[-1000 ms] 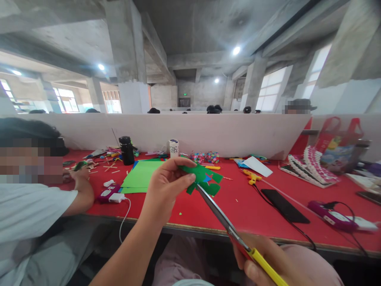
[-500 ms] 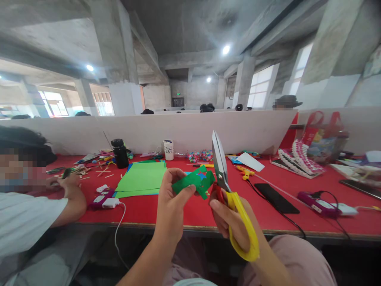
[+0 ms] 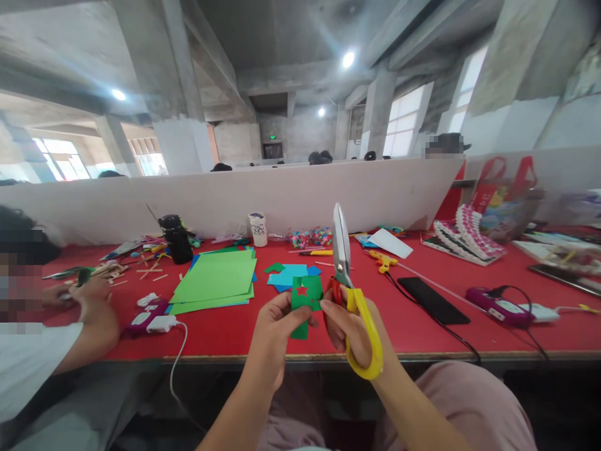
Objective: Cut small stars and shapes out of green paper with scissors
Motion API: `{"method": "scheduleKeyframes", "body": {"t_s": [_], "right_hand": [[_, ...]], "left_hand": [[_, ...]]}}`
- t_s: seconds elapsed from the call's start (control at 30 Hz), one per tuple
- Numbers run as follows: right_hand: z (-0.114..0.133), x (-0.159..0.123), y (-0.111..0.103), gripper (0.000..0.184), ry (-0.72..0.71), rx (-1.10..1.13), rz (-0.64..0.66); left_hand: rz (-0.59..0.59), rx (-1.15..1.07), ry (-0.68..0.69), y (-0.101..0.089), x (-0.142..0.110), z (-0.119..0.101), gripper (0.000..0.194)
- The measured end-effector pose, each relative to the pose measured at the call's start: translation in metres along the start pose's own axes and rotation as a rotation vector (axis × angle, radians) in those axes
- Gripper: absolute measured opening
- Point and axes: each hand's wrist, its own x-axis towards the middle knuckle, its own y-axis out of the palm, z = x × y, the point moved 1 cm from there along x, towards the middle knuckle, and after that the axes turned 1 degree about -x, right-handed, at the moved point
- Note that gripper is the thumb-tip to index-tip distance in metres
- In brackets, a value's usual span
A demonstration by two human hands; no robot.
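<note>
Green paper piece (image 3: 312, 285), held upright above the near part of the red table (image 3: 404, 332); a star-shaped opening in it shows red. The left hand (image 3: 275, 322) pinches its left side between thumb and fingers. The right hand (image 3: 354, 326) is closed around the yellow and red handles of the scissors (image 3: 348, 283), blades together and pointing up; its fingertips lie at the paper's right edge (whether they grip it cannot be told).

Just beyond the held piece lie blue paper pieces (image 3: 287, 275). To their left is a stack of light green sheets (image 3: 213, 280), with a black bottle (image 3: 178, 243) behind its left side. A white container (image 3: 258, 230) stands near the partition (image 3: 282, 194). To the right of the scissors are a yellow glue gun (image 3: 384, 260), a white sheet (image 3: 391, 243) and a flat black device (image 3: 432, 300). At far left, another person's hand (image 3: 89, 289) is near small wooden sticks (image 3: 109, 270).
</note>
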Motion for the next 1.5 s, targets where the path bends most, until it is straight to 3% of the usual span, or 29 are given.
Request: {"method": "scheduleKeyframes", "body": {"t_s": [0.13, 0.17, 0.27, 0.43, 0.5, 0.63, 0.87, 0.93, 1.03, 1.1, 1.17, 1.33, 1.5], "right_hand": [[-0.029, 0.014, -0.007, 0.026, 0.037, 0.019, -0.090], [-0.037, 0.019, -0.012, 0.025, 0.042, 0.025, -0.127], [-0.060, 0.033, -0.034, 0.026, 0.053, 0.034, -0.189], [-0.085, 0.041, -0.061, 0.033, 0.138, 0.005, -0.116], [-0.091, 0.039, -0.062, 0.029, 0.176, -0.004, -0.096], [-0.095, 0.036, -0.054, 0.028, 0.219, -0.008, -0.051], [-0.088, 0.036, -0.048, 0.027, 0.240, -0.006, 0.013], [-0.083, 0.035, -0.047, 0.030, 0.240, -0.013, 0.049], [-0.074, 0.031, -0.045, 0.031, 0.238, -0.027, 0.111], [-0.066, 0.029, -0.044, 0.030, 0.241, -0.037, 0.146], [-0.058, 0.026, -0.042, 0.030, 0.242, -0.045, 0.176], [-0.042, 0.018, -0.039, 0.030, 0.226, -0.039, 0.225], [-0.020, 0.005, -0.034, 0.029, 0.176, -0.004, 0.258]], "left_hand": [[-0.063, 0.030, -0.044, -0.010, 0.021, 0.028, 0.018], [-0.135, 0.102, -0.015, -0.015, 0.027, 0.034, 0.019], [-0.187, 0.215, -0.020, -0.031, 0.049, 0.056, 0.023], [-0.131, 0.537, -0.094, -0.056, 0.084, 0.097, 0.014], [-0.130, 0.669, -0.097, -0.060, 0.092, 0.111, 0.006], [-0.140, 0.898, -0.105, -0.065, 0.098, 0.124, 0.013], [-0.132, 0.961, -0.031, -0.061, 0.090, 0.103, 0.011], [-0.076, 0.877, -0.024, -0.051, 0.082, 0.091, 0.010], [0.049, 0.710, -0.069, -0.031, 0.066, 0.073, 0.026], [0.126, 0.470, -0.100, -0.019, 0.054, 0.062, 0.024], [0.121, 0.310, -0.120, -0.011, 0.044, 0.053, 0.019], [0.116, 0.264, -0.176, -0.004, 0.029, 0.034, 0.014], [0.163, 0.180, -0.139, 0.000, 0.013, 0.016, 0.012]]}}
